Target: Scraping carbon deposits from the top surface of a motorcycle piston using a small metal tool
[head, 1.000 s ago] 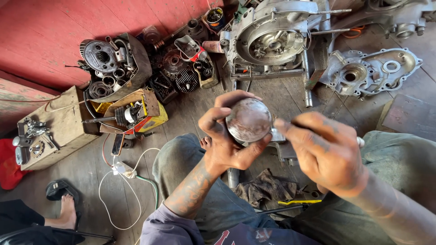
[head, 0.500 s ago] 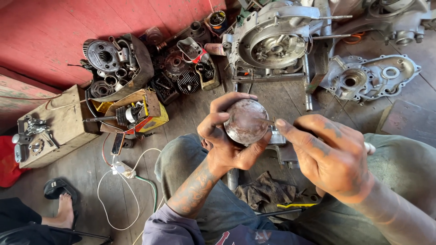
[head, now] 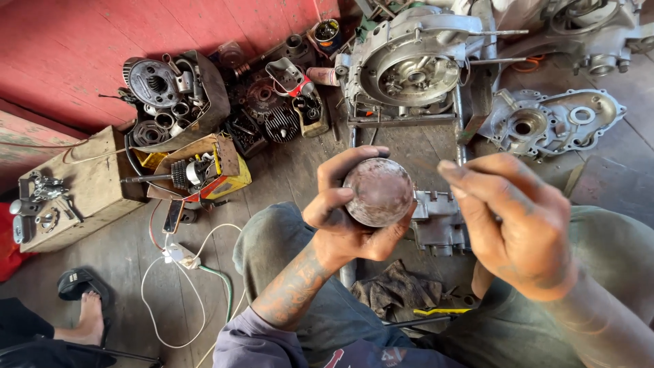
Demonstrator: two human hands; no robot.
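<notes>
Now, left hand (head: 340, 225): fingers curled around a round metal piston (head: 378, 192), gripping it above the lap.
Right hand (head: 518, 225): just right of the piston, fingertips pinched together; whether they hold anything cannot be told.
Engine case (head: 412, 68): on the floor beyond the piston.
Rag (head: 398, 293): below the piston, between the knees.
Wooden box (head: 88, 184): far left of the piston.

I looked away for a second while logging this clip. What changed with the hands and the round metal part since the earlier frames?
Little changed. The right hand drew slightly away from the piston, opening a small gap on that side; its fingers look pinched, on what I cannot tell. The left hand kept its grip on the piston throughout, crown toward the camera. The engine case and the wooden box stayed put.
</notes>
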